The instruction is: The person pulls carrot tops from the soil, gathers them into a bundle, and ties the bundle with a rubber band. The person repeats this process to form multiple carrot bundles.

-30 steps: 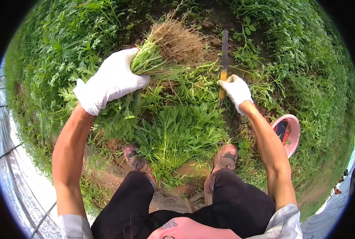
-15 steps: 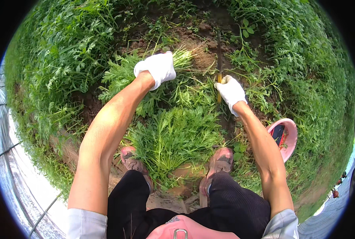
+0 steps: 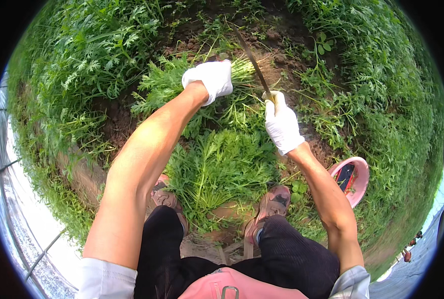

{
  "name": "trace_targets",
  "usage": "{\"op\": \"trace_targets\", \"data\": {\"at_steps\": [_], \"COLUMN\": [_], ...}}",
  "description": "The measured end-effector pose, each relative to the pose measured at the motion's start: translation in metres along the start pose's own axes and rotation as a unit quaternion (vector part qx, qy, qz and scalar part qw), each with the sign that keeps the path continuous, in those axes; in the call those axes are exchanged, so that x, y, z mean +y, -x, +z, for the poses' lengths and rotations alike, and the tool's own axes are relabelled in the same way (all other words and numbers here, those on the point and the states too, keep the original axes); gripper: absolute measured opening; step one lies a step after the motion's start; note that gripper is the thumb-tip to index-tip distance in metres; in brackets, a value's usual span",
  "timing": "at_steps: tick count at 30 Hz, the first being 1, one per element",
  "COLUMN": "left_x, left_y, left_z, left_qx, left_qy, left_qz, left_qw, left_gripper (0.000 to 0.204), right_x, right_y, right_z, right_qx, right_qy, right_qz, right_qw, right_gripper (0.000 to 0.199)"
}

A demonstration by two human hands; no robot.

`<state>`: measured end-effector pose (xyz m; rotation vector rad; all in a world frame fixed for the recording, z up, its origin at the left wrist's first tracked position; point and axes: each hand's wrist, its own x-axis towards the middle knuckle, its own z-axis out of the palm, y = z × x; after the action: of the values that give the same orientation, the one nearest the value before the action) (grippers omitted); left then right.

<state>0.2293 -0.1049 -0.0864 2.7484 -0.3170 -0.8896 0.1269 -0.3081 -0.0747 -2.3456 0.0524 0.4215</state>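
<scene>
My left hand (image 3: 209, 80), in a white glove, is closed round a bunch of leafy greens (image 3: 161, 85). Leaves spread to the left of the fist, and pale stems with brown roots stick out to its right. In my white-gloved right hand (image 3: 283, 123) is a knife (image 3: 252, 61) with a long, narrow, dark blade. The blade slants up and to the left, its lower part beside the stems and roots; whether it touches them I cannot tell. My fingers now mostly cover its handle. A pile of cut greens (image 3: 222, 164) lies between my feet.
A pink basin (image 3: 362, 182) with a dark, flat item inside stands at the right, beside my forearm. Dense rows of growing greens (image 3: 100, 55) rise on both sides, with bare soil (image 3: 287, 37) between them. My shoes (image 3: 272, 203) flank the pile.
The knife has swung from upright to slanting left, its blade now closer to the bunch's root end. My left hand and the bunch have shifted slightly right.
</scene>
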Motion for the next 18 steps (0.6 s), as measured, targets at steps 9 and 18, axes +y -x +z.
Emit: {"op": "trace_targets", "data": {"at_steps": [9, 18], "left_x": [-0.005, -0.005], "left_y": [-0.005, -0.007], "left_z": [0.003, 0.000], "left_qx": [0.002, -0.003], "left_qy": [-0.006, -0.011], "left_qz": [0.011, 0.009], "left_qw": [1.000, 1.000], "left_gripper": [0.028, 0.026], "right_x": [-0.001, 0.005], "right_y": [-0.004, -0.005], "right_z": [0.018, 0.029], "right_qx": [-0.056, -0.029], "right_qy": [0.058, 0.023], "right_qz": [0.039, 0.018], "right_qw": [0.996, 0.999], "right_gripper": [0.028, 0.026]}}
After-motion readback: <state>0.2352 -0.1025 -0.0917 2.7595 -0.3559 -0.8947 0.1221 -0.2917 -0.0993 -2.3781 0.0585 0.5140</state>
